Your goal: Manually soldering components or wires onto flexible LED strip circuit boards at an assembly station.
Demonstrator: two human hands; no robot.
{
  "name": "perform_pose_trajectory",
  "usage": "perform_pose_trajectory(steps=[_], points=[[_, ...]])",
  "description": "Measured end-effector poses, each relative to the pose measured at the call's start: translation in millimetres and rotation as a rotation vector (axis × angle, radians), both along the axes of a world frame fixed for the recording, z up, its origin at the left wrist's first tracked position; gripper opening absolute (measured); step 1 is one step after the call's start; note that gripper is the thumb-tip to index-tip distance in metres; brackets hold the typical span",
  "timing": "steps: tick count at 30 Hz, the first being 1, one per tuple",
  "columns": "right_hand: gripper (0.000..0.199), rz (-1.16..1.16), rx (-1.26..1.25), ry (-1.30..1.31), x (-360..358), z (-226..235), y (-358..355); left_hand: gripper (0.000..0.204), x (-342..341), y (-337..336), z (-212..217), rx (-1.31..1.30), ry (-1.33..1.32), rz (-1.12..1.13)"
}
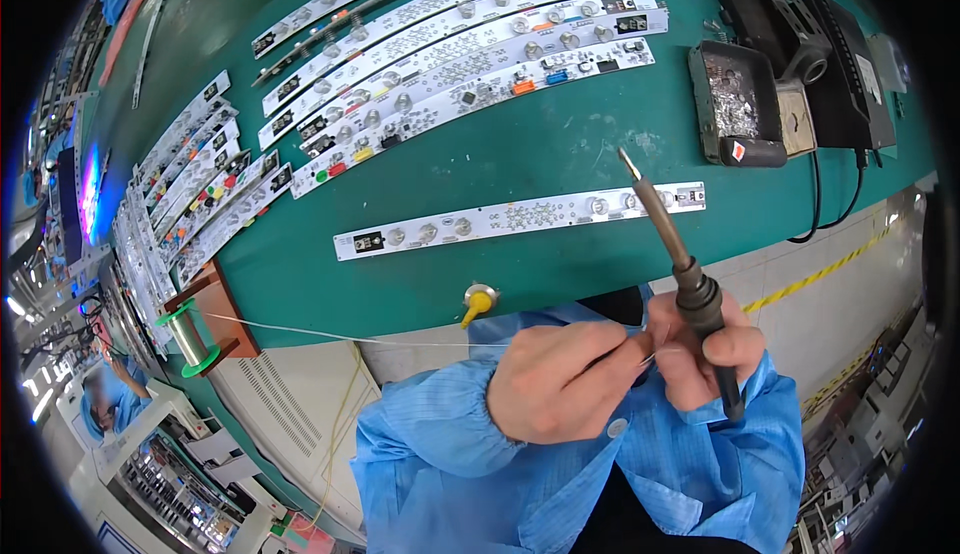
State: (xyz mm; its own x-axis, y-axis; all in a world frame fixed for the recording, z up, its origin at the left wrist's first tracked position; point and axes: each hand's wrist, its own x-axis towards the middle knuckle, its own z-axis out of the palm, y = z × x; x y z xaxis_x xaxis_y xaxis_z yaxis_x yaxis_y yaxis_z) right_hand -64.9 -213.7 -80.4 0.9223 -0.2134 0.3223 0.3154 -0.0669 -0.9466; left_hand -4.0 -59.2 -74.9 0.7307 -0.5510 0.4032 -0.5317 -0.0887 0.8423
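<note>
My right hand (738, 342) is closed around a soldering iron (697, 292), whose bare metal tip points up and away over the green bench. My left hand (560, 379) pinches a thin solder wire (300, 330) close to the right hand's fingers, and a short end shows between the two hands. The wire runs left to a green-flanged spool (187, 339) at the bench edge. Beyond my hands lies a long white circuit board strip (520, 216) with coil springs on it. The iron passes in front of its right part.
Several similar white boards (440, 89) lie in rows at the back, more (205, 174) at the left. A metal box of small parts (735, 104) stands right, beside a black soldering station (850, 74) and cables. A yellow-knobbed round fitting (480, 301) sits at the near bench edge.
</note>
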Motion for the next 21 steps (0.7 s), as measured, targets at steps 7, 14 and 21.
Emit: perform_pose_trajectory(steps=[7, 14, 21], points=[[0.049, 0.023, 0.166, 0.019, -8, -10, -9, 0.024, -5, -11, 2, -0.036, 0.051, -0.036], [0.058, 0.073, 0.085, 0.037, -3, -11, 1, 0.017, -12, 4, -1, -0.02, 0.15, 0.024], [0.049, -0.117, -0.116, -0.027, 21, -8, 13, 0.029, -7, 53, 0, 0.035, 0.071, 0.335]])
